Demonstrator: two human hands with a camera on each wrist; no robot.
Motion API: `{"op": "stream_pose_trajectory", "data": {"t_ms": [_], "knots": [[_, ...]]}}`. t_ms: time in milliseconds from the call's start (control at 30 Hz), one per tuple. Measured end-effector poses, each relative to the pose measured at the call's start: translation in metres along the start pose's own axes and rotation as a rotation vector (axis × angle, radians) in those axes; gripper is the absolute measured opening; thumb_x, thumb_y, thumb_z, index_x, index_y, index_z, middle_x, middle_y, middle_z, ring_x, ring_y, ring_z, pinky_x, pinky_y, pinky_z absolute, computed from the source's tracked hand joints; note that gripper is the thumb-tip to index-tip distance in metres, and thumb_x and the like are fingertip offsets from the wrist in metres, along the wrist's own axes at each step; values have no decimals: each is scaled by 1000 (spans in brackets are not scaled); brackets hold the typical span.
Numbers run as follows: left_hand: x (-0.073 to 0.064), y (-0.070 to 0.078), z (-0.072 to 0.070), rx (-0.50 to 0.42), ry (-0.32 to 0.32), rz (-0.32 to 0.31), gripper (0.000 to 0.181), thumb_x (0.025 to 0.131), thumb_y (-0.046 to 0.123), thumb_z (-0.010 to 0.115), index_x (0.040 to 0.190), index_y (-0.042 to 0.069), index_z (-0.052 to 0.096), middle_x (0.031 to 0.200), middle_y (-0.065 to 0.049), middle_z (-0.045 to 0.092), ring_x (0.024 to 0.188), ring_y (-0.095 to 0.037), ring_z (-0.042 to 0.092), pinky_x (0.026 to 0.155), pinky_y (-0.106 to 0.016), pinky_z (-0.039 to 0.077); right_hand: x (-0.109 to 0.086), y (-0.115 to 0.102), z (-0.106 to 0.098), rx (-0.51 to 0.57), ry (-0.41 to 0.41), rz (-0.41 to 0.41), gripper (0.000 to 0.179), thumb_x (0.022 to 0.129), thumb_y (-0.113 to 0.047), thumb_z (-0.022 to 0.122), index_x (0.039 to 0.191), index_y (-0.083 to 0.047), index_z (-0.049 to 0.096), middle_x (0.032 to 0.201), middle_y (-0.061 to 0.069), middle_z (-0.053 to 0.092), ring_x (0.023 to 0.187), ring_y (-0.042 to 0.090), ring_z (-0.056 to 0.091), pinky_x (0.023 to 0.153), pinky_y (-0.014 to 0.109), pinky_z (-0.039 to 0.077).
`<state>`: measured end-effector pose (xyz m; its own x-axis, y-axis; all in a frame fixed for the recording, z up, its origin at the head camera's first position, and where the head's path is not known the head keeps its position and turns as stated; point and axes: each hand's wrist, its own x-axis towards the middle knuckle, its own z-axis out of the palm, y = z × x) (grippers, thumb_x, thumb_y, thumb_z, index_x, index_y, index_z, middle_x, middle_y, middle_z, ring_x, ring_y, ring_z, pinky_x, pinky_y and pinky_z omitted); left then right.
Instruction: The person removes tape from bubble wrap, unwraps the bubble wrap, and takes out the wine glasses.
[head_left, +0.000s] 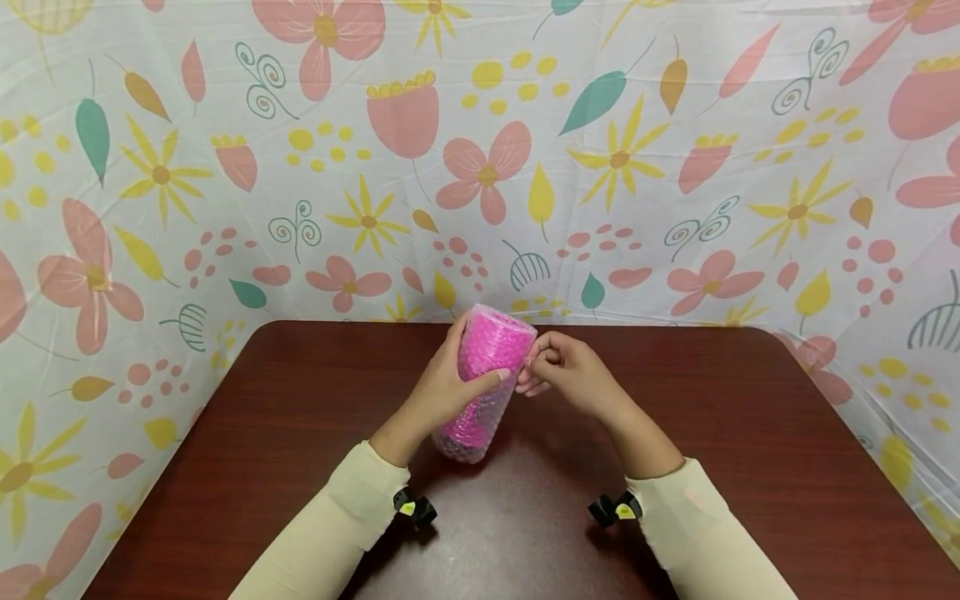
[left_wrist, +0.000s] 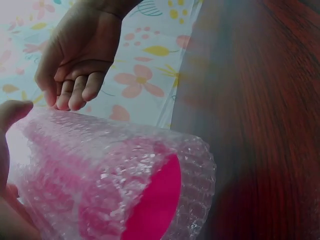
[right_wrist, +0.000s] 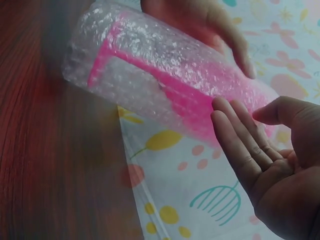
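A bright pink object [head_left: 480, 375] is rolled in clear bubble wrap [left_wrist: 115, 135], making a thick cylinder that tilts over the table. My left hand [head_left: 447, 383] holds the roll from its left side, with the thumb across the front. At the upper right side of the roll, my right hand [head_left: 573, 371] pinches the edge of the wrap between thumb and fingertips. The right wrist view shows the thumb and fingers [right_wrist: 242, 137] of that hand right at the wrap. Smooth pink surface shows at the lower end in the left wrist view; the wrap blurs the object's exact shape.
A dark reddish-brown table [head_left: 300, 417] lies under both hands. Behind it and at both sides hangs a white cloth [head_left: 487, 167] printed with flowers and leaves. Small black wrist devices [head_left: 415, 508] sit at the cuffs of the cream sleeves [head_left: 322, 517].
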<state>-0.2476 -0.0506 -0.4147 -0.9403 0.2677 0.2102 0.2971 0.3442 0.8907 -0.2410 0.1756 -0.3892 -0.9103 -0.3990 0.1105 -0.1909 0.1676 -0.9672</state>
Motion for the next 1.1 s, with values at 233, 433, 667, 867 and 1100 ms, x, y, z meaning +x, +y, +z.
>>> {"op": "stream_pose_trajectory", "data": {"t_ms": [233,433,667,867,1100], "knots": [[1,1,-1,39,81,-14,100,80,38,85,159,30,25,151,-5,42,130,-27,51,107,-53,47,0,0,0,10,13,-23,17,104,-4,50,113,11,51,98,31,68,85,34,75,74,37,63],[0,1,0,69,136,-45,100,76,38,87,157,27,29,143,-9,42,124,-30,53,102,-53,50,-2,0,2,9,-3,-48,21,105,-5,48,120,10,47,104,34,68,86,20,76,78,42,63],[-1,1,0,81,167,-29,99,76,40,88,156,29,31,140,-9,43,121,-28,53,102,-52,50,-3,-1,3,-89,49,-61,17,104,-9,53,113,6,53,100,28,69,86,26,73,78,48,61],[0,1,0,72,170,-37,99,75,40,88,156,29,30,140,-9,43,121,-29,53,102,-52,50,-1,0,2,-117,95,-68,22,102,-11,58,112,8,58,84,22,61,71,20,65,68,37,60],[0,2,0,82,164,-28,100,75,38,88,156,25,31,142,-10,42,123,-30,52,104,-52,49,-1,-1,2,-44,62,-40,22,102,-7,54,113,12,54,82,22,65,69,19,71,67,41,62]]}}
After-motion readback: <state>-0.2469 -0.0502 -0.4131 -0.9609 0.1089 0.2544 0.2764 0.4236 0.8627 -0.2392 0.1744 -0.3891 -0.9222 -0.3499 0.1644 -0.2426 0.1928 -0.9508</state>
